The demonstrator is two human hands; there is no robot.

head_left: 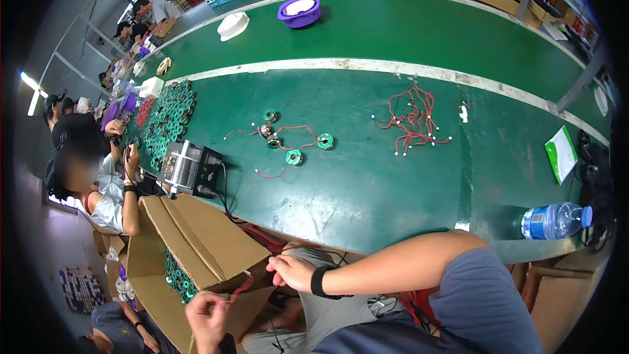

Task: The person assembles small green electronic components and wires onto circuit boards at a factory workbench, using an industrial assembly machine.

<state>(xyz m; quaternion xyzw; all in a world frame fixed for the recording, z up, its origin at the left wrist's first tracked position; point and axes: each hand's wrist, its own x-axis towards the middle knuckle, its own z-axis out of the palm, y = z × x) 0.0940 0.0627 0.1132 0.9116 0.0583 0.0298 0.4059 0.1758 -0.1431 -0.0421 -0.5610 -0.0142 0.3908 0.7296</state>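
Above my lap, beside the open cardboard box (200,226), both my hands are closed. My left hand (208,318) has its fingertips pinched at the lower end of a short red wire (241,286), which has a pale tip. To the right of it, my right hand (293,272) is curled near the box's corner; whether anything is in its fingers is hidden. Inside the box lie several green ring-shaped coil parts (177,275). On the green table, more coil parts (293,157) with red wires lie apart, and a loose bunch of red wires (413,121) is to their right.
A black machine with a clear cover (190,169) stands at the table's near left edge, before a heap of green coils (169,121). A water bottle (553,221) lies at the right. Purple and white round parts sit on the far belt. A co-worker (108,180) sits left.
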